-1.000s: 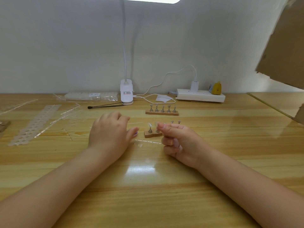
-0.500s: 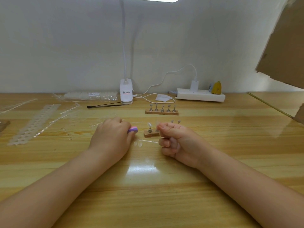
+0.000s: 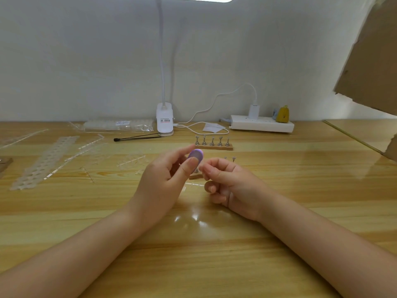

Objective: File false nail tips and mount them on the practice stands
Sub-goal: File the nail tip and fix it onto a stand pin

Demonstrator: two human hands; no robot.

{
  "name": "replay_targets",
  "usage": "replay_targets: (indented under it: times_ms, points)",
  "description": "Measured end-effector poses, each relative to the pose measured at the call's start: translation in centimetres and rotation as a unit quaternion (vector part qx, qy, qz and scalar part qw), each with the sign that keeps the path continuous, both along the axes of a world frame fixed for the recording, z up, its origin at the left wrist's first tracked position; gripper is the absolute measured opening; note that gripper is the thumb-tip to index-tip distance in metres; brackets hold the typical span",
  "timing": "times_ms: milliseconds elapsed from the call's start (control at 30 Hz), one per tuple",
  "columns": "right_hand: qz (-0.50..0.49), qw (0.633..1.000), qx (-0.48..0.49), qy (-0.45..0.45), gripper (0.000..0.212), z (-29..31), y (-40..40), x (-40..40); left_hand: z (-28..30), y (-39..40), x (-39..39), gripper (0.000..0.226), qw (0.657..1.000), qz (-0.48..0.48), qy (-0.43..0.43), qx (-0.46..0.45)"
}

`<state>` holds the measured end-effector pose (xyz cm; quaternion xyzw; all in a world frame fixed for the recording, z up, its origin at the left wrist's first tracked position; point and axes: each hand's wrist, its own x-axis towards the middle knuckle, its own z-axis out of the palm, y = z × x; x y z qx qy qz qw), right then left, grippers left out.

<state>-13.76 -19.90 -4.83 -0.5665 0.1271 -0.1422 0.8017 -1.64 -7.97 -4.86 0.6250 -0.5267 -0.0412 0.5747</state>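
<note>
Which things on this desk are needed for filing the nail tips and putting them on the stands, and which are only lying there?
For the job:
left hand gripping the purple nail file
right hand, pinching something too small to identify
far practice stand
near practice stand, partly hidden
empty tip strips

Lying about:
lamp base
power strip
black stick
cardboard
</note>
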Motion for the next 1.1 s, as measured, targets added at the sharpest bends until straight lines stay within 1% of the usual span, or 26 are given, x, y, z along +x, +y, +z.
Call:
replay_targets:
  times_ms: [33,67,200,300,367,467,533,600,667,767,867,967,1033,1100]
  points:
    - [0.0,1.0,0.0,-0.001,0.008,-0.04,0.02,0.02,-0.04,0.02,-0.12,0.027,1.0,-0.001,0.018,-0.001]
    - [-0.001,1.0,0.003,-0.002,0.007,-0.08,0.02,0.04,-0.05,0.04,-0.24,0.029,1.0,0.002,0.013,-0.004]
    - [0.005,1.0,0.013,0.003,0.009,-0.1,0.06,0.07,-0.11,0.22,-0.28,0.032,0.996,0.025,-0.089,0.013]
    - [0.018,1.0,0.015,0.009,0.014,0.1,-0.05,0.0,-0.21,0.21,-0.28,0.039,0.985,0.031,-0.17,0.026]
    - [0.026,0.999,0.015,0.013,0.014,0.23,-0.13,-0.06,-0.23,0.23,-0.4,0.039,0.977,0.035,-0.21,0.03]
    - [0.031,0.999,0.012,0.018,0.021,0.41,-0.11,-0.11,-0.28,0.22,-0.6,0.042,0.968,0.053,-0.243,0.021]
    - [0.029,0.999,0.012,0.024,0.02,0.45,-0.05,-0.11,-0.37,0.16,-0.68,0.039,0.969,0.057,-0.241,0.005]
    - [0.026,0.999,0.02,0.027,0.012,0.46,-0.1,-0.11,-0.4,0.14,-0.67,0.03,0.973,0.065,-0.219,-0.017]
    - [0.025,0.999,0.033,0.026,0.009,0.45,-0.19,-0.15,-0.26,0.17,-0.6,0.023,0.982,0.074,-0.174,-0.02]
    - [0.029,0.999,0.026,0.022,0.01,0.43,-0.15,-0.19,-0.02,0.09,-0.41,0.027,0.996,0.068,-0.059,0.002]
    - [0.027,0.999,0.015,0.026,0.012,0.43,-0.11,-0.14,0.19,-0.06,-0.33,0.028,0.999,0.028,0.037,0.022]
    - [0.027,0.999,0.011,0.032,0.016,0.46,-0.16,-0.11,0.16,0.03,-0.59,0.034,0.995,-0.015,0.089,0.04]
    - [0.025,0.999,0.008,0.035,0.016,0.5,-0.14,-0.1,0.21,0.1,-0.61,0.035,0.991,-0.029,0.123,0.03]
    - [0.02,0.999,0.006,0.035,0.014,0.55,-0.12,-0.03,0.37,0.12,-0.38,0.033,0.988,-0.023,0.153,0.004]
